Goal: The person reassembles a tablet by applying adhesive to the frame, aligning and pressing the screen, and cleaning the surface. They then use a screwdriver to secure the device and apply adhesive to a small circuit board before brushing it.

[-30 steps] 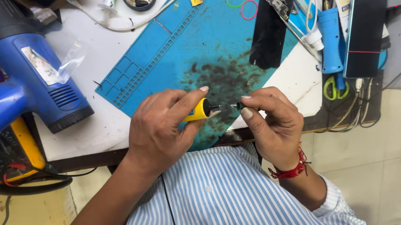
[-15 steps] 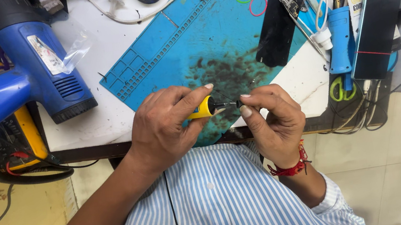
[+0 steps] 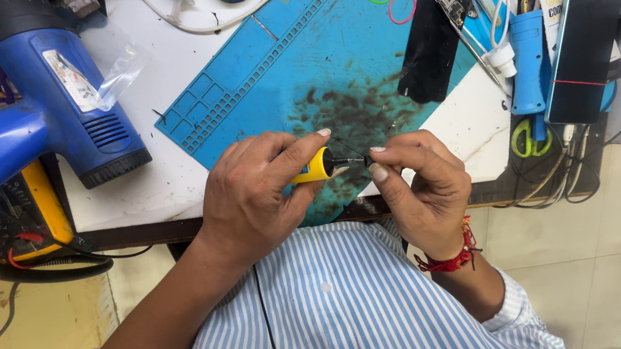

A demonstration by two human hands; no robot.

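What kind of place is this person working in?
Most likely a small electronics or phone repair bench. A blue heat-resistant work mat covers the table, a blue hot-air gun sits beside it, and the left hand holds a yellow-handled tool whose tip the right hand pinches.

Work mat [image 3: 274,62]: matt blue rubbery sheet, dark smudges. Heat gun [image 3: 59,86]: blue moulded plastic, slight sheen. Screwdriver handle [image 3: 315,168]: smooth yellow plastic. Phone [image 3: 582,58]: glossy dark glass. Shirt [image 3: 326,313]: striped woven cloth.

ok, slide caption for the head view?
Left hand holds yellow screwdriver; right hand pinches its tip over blue mat.
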